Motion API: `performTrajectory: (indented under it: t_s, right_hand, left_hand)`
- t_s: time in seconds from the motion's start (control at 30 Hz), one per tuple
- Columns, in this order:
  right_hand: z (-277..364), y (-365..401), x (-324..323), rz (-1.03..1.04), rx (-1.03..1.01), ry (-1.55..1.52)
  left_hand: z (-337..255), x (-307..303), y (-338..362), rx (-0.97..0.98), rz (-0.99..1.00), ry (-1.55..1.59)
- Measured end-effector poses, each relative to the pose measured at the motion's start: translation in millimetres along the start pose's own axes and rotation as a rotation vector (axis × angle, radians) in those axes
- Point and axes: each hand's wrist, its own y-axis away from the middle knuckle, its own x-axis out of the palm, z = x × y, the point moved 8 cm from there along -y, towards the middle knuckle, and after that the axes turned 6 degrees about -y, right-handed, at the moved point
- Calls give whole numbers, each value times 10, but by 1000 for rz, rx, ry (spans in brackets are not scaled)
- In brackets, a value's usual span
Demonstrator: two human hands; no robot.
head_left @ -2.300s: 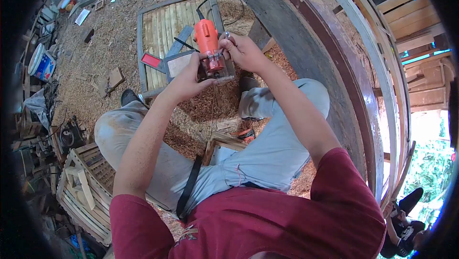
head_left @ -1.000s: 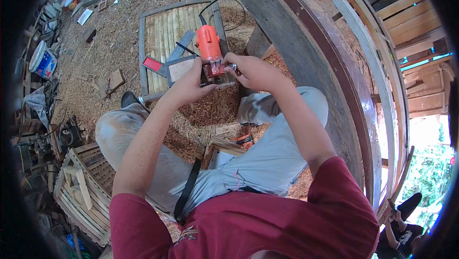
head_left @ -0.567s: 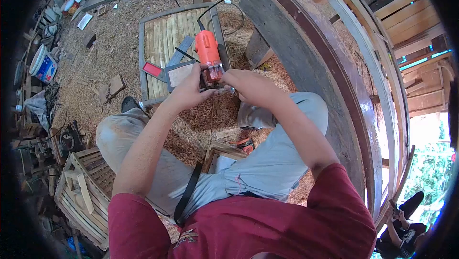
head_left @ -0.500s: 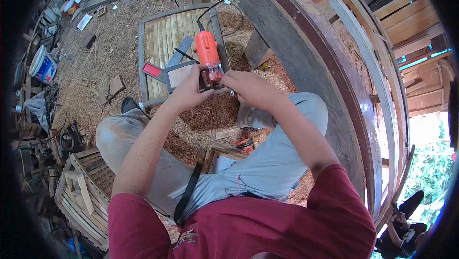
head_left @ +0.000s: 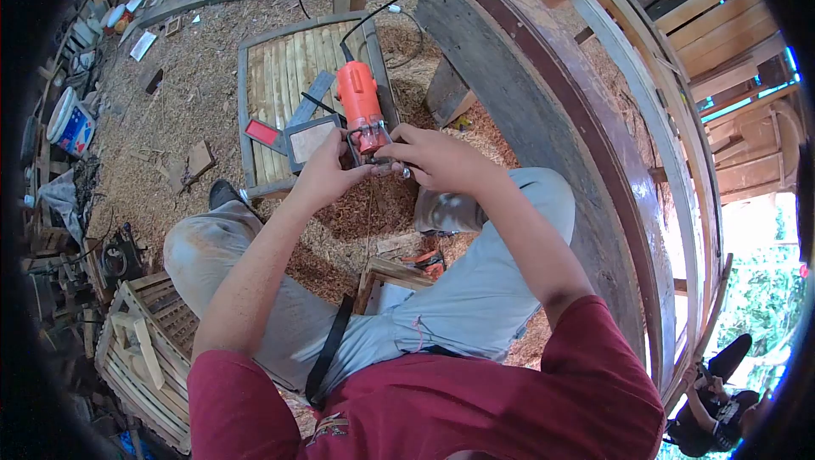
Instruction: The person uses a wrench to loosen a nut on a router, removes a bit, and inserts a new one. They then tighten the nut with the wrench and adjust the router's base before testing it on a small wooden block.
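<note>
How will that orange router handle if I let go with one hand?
Probably top-heavy: the router sticks out well past its base, where the left hand and right hand meet, so it may tip. It looks rigid, plastic over metal, and likely dense for its size. The cord trailing from its far end may tug.
</note>
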Motion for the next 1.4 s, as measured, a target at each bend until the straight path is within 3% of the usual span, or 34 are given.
performTrajectory:
  t_s: [0.27,0.37,0.67,1.07,1.17,1.4]
  right_hand:
    - [-14,16,43,76,-18,62]
    - [2,3,63,67,-14,65]
    - [81,-14,58,63,-33,121]
    - [106,-56,25,63,-38,184]
    - [119,-62,10,50,-34,176]
    - [58,-119,44,-107,-145,240]
  left_hand:
    - [-33,-10,23,-12,34,-137]
    - [73,50,-30,199,-54,-74]
    - [58,41,1,18,49,-92]
    - [-40,-26,25,67,71,-216]
    - [-15,-25,18,199,24,-280]
    - [86,-16,-10,147,116,-107]
